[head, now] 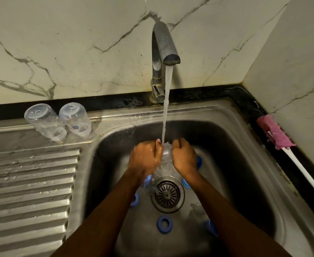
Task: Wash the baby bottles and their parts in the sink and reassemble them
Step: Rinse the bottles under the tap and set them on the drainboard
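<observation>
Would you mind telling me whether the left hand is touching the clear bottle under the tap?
Touching. The head view shows the left hand curled round the clear bottle, with the right hand gripping its other side.

A home kitchen, seen at the sink corner.
A steel sink [226, 115] with a ribbed draining board [32, 173] on its left sits in a dark bench [115, 102] below marble-patterned wall tiles [78, 43]. A tap [161, 43] runs at the far edge, clear bottles [45, 123] stand neck down far left, and a pink-headed brush [274, 131] lies on the right.
</observation>
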